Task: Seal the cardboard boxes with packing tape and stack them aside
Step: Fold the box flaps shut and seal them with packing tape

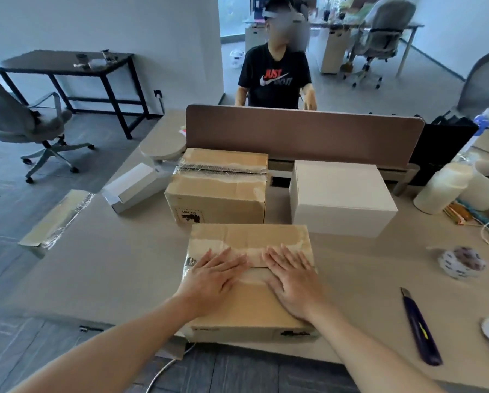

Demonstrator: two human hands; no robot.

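**Flaps pinned, tape out of reach**

Clock centred on near box (249, 302); 12 = away from wearer. The box sits on the 6 o'clock side of the desk (110, 265), front face close to the desk's near edge. L hand (212, 282) & R hand (293, 282) lie flat on its top, palms down, fingers straight & spread. They're side by side w/ a small gap, over the centre seam. Neither grips anything. Top shows torn paper & old tape scars; can't tell if a fresh clear strip crosses the seam.

At 12: taped box (217, 188), seam covered w/ clear tape. At 1: white box (339, 194). At 3, well apart: tape roll (461, 262), or looks like one, printed pattern. At 4: utility knife (420, 327), blade state not visible.

Risks, my read:
- Fetching the roll means R hand leaves. Flap on that side may spring up, seam gaps, strip goes on crooked.
- Torn top liner = poor adhesion; tape may peel unless rubbed down hard.
- Pressing toward self w/ box this near the edge could slide it off.
- Reach to 3 passes near the knife; possible snag if blade's out.
- 12 o'clock side is crowded; a careless lift may knock taped box or white box.
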